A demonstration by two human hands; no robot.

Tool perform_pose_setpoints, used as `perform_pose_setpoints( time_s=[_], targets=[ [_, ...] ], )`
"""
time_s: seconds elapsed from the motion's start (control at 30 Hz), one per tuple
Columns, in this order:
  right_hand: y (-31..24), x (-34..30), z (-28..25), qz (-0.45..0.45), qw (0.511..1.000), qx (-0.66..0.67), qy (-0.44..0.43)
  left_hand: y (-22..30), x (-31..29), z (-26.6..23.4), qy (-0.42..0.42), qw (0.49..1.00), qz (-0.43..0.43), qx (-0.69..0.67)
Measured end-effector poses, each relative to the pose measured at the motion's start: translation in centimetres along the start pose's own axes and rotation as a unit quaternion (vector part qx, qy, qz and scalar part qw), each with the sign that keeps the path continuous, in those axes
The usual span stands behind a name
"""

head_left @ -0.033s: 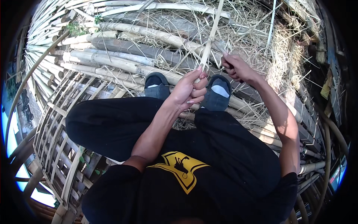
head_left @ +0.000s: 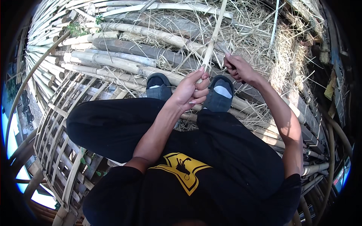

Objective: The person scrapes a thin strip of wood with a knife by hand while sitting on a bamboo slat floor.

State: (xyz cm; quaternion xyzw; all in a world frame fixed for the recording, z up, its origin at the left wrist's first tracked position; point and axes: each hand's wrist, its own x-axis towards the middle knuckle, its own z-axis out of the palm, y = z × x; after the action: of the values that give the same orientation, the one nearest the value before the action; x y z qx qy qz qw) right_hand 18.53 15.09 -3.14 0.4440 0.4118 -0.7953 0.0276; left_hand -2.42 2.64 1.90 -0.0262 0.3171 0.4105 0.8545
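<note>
A long, pale bamboo strip point(head_left: 214, 37) slants up and away from my left hand point(head_left: 192, 89), which is closed around its near end with the thumb laid along it. To the right of the strip, my right hand point(head_left: 241, 69) makes a fist around a knife point(head_left: 223, 49). Its narrow blade points up and left toward the strip, and most of its handle is hidden by my fingers. Whether the blade touches the strip I cannot tell. Both hands are above my dark sandals point(head_left: 222, 94), between my bent knees.
Bamboo poles point(head_left: 109, 60) lie across the ground ahead, with loose shavings point(head_left: 252, 26) heaped at the far right. To my left is a woven bamboo lattice point(head_left: 64, 143), and a stack of cut poles point(head_left: 45, 71) lies beyond it. A curved cane point(head_left: 41, 60) arches at the left.
</note>
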Motion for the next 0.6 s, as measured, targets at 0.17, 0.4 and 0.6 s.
perform_pose_setpoints(
  time_s=[0.17, 0.4, 0.6],
  targets=[
    [0.0, -0.7, 2.6, -0.197, 0.883, -0.358, 0.233, -0.4, 0.3, -0.1, 0.016, 1.0, -0.001, 0.012],
    [-0.4, -0.5, 2.0, -0.223, 0.827, -0.448, 0.257, -1.0, 1.0, -0.3, 0.086, 0.995, 0.043, 0.03],
    [-1.0, -0.5, 1.2, -0.23, 0.781, -0.513, 0.274, -1.5, 1.0, -0.4, 0.068, 0.997, 0.046, -0.001]
  ],
)
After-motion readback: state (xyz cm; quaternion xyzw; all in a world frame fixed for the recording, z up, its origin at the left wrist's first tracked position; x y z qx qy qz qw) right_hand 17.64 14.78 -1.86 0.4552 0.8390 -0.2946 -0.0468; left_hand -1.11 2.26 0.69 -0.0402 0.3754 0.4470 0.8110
